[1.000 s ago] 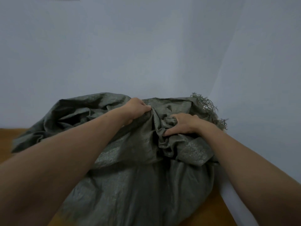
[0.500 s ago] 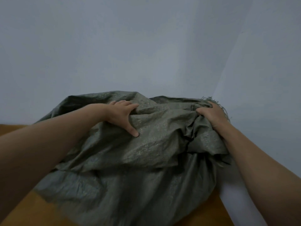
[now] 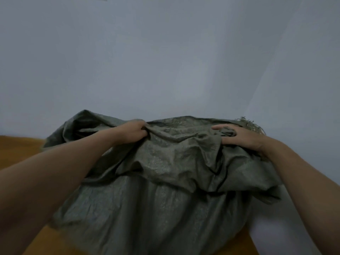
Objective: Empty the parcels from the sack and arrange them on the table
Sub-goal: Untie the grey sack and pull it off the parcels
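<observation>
Head | one sack [image 3: 165, 203] | two hands: left hand [image 3: 132, 133], right hand [image 3: 241, 139] both clutch it

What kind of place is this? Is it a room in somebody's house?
Probably a plain indoor room, maybe a workroom, but I can't tell whose. Bare pale walls meet in a corner, and a big grey-green woven sack sits on a wooden table right beside them.

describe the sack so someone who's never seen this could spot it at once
Where two pale walls meet stands an orange-brown table. On it slumps the sack, a big bundle of crinkled grey-green woven fabric. The left hand and right hand grip its top folds; a frayed fringe marks its right edge.
</observation>
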